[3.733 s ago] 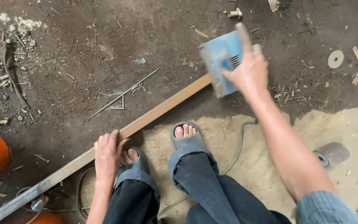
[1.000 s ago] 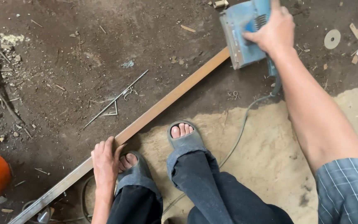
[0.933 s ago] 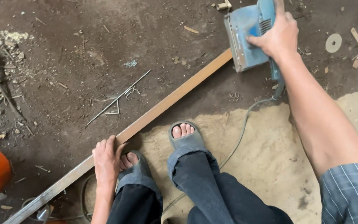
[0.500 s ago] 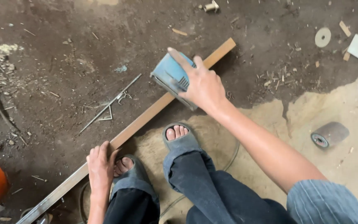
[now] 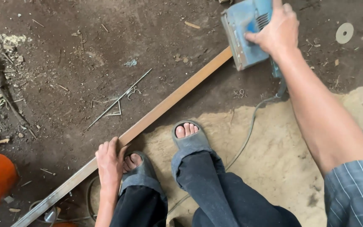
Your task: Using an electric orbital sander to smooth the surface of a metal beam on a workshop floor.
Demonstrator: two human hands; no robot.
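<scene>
One blue sander [image 5: 248, 35], one wooden strip [image 5: 148, 122] (two hands [image 5: 110, 162] gripping).

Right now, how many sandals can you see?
2. The left sandal sits beside the left hand holding the wooden strip; the right sandal is just right of it, on the sawdust.
</scene>
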